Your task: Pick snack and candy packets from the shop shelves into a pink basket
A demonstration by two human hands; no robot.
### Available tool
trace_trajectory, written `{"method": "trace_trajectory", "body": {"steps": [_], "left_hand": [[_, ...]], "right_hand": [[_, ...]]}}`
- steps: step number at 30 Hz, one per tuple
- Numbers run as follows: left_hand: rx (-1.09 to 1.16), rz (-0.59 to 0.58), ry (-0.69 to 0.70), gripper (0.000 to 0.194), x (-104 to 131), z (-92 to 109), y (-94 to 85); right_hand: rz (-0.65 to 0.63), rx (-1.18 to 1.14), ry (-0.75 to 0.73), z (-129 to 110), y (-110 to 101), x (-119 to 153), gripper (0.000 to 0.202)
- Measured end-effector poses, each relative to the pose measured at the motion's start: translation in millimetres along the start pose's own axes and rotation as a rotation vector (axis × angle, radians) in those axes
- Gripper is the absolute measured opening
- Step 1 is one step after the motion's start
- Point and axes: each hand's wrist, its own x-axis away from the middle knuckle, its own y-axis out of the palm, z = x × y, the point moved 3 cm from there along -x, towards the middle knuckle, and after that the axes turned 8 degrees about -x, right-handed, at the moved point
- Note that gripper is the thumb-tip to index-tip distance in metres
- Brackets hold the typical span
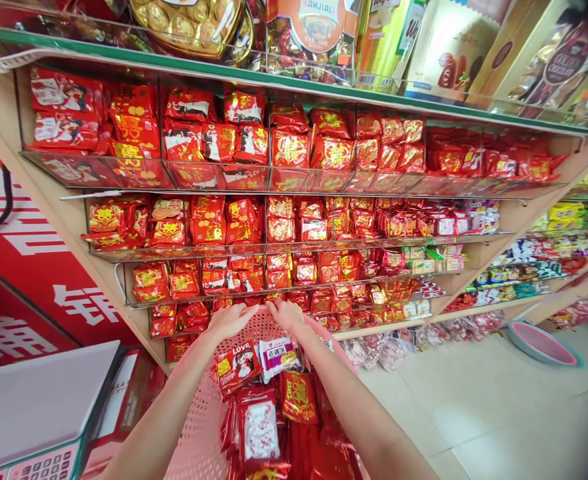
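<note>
A pink perforated basket [201, 420] is at the bottom centre, filled with red candy packets, a red packet marked LOVE [237, 367], a purple and white packet [279, 357] and a red-gold packet [299, 397]. My left hand [231, 320] is closed on the far rim of the basket. Just to its right, my right hand [287, 315] also grips that rim, its fingertips bent over the edge. Both forearms reach across the basket, and the hands do not touch each other.
Shelves [214, 252] of red packets rise in front, with boxed sweets on top. A scale [39, 407] with a keypad stands at the lower left. On the tiled floor at right sits a pink and grey basin [544, 343]; bagged goods lie under the shelves.
</note>
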Motion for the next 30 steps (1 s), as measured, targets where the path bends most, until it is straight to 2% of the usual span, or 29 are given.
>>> {"method": "trace_trajectory", "body": {"steps": [8,15,25,30], "left_hand": [[0.004,-0.015,0.031,0.076,-2,8,5.8],[-0.011,-0.043,0.08,0.079,-4,27,7.4],[-0.017,0.008,0.116,0.076,-18,52,5.5],[-0.032,0.024,0.12,0.077,-27,73,2.9]], "right_hand": [[0.021,0.001,0.015,9,1,7,0.065],[0.027,0.0,0.06,26,-2,18,0.064],[0.055,0.017,0.104,47,-23,20,0.064],[0.063,0.011,0.086,65,-39,17,0.064]]}}
